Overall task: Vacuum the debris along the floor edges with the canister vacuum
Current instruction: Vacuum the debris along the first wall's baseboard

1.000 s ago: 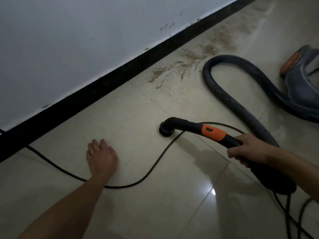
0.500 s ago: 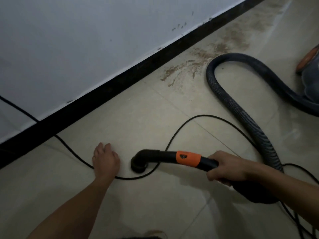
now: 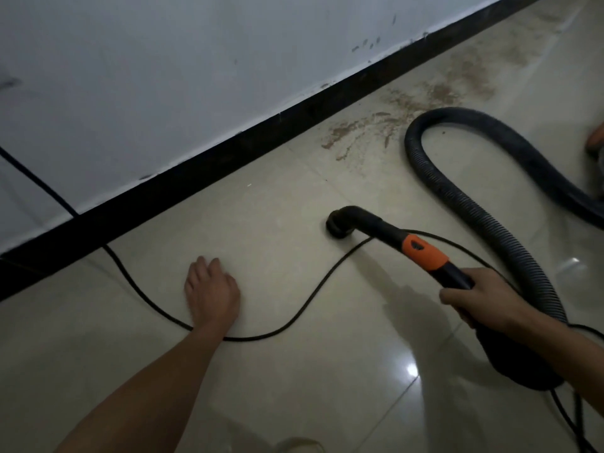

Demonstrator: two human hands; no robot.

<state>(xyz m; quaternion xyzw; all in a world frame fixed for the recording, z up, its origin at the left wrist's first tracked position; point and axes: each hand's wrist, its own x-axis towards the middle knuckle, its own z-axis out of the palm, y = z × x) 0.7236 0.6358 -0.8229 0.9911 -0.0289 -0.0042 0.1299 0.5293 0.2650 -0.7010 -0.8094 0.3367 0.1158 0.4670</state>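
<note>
Half a second ago the nozzle (image 3: 340, 223) sat just beside the left hand (image 3: 212, 289), inside the loop of the power cord (image 3: 251, 337). Now it stands well ahead of the right hand's (image 3: 474, 299) grasp and well clear of the left hand, its round mouth down on the floor (image 3: 277, 197), on the far side of the cord. The canister (image 3: 596, 138) has slid almost out of view and shows only as an orange sliver at the right edge.

The right hand is clenched round the black wand (image 3: 455, 276). Its fingers wrap over the tube just behind the orange collar (image 3: 423, 253), and the knuckles face up. From this grasp the wand runs forward and to the left, down to the nozzle. The ribbed hose (image 3: 431, 178) leaves from behind the grip, bends away in a wide arc beyond it and curves back toward the canister.

The left hand holds nothing. It lies palm down on the tile, fingers straight and close together, pointing toward the black baseboard (image 3: 196, 184). The cord passes under its wrist.

The debris (image 3: 376, 125), a brown gritty scatter, lies past the nozzle, farther from the grip, in a band along the baseboard. The nozzle is apart from its nearest edge.
</note>
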